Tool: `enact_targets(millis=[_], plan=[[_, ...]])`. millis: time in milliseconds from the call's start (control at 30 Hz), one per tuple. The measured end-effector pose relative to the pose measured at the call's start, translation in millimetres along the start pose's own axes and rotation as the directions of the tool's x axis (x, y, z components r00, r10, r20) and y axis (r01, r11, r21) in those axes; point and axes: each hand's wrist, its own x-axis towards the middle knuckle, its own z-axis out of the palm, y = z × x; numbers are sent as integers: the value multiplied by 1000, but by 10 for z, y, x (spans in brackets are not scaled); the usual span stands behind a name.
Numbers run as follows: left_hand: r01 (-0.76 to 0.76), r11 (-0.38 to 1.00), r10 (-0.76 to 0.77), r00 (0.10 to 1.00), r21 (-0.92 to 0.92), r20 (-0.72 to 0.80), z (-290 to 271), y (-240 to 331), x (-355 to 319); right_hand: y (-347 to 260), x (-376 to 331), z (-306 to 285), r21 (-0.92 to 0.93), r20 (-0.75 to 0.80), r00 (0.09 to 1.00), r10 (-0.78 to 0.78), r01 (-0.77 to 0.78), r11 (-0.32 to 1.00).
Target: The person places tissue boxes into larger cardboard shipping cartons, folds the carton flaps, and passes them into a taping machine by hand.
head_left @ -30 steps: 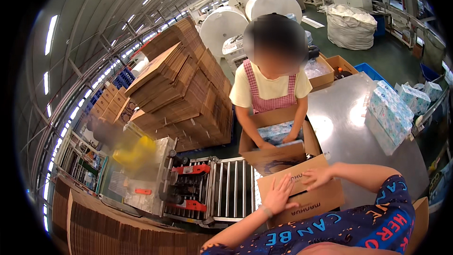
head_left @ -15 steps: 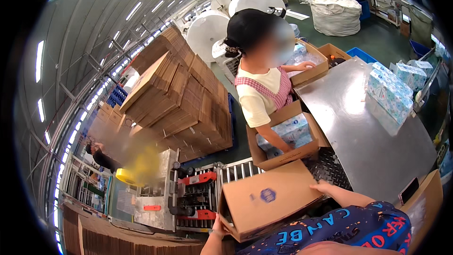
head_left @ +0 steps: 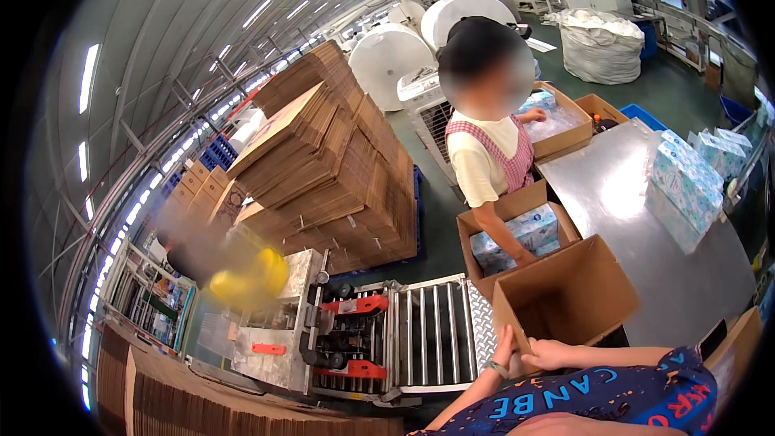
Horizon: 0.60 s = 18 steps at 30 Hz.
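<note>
An opened brown cardboard box is tilted in front of me, its mouth facing up and its bare inside showing. At its near left corner my left hand presses against the side wall, fingers pointing up. My right hand grips the near edge right beside it, fingers closed on the cardboard. Just beyond stands another box holding blue-and-white plastic-wrapped packs. A co-worker's hand reaches into that box.
A metal table with blue-and-white packs is to the right. A roller conveyor leads left to a machine with red parts. Flattened cartons are stacked behind; another person in yellow is blurred at left.
The box has moved right and turned, so its open inside now shows instead of its printed side. My right hand has shifted from its far right edge to the near corner beside my left.
</note>
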Motion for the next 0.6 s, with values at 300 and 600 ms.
enact_targets(millis=[300, 600], plan=[[-149, 837, 340, 896, 527, -286, -35, -184, 50, 204, -348, -732, -746, -69, 996, -63, -10, 666], [-117, 960, 191, 937, 253, -293, -1568, -318, -134, 2431, -379, -1003, -355, -490, 867, 92, -294, 887]])
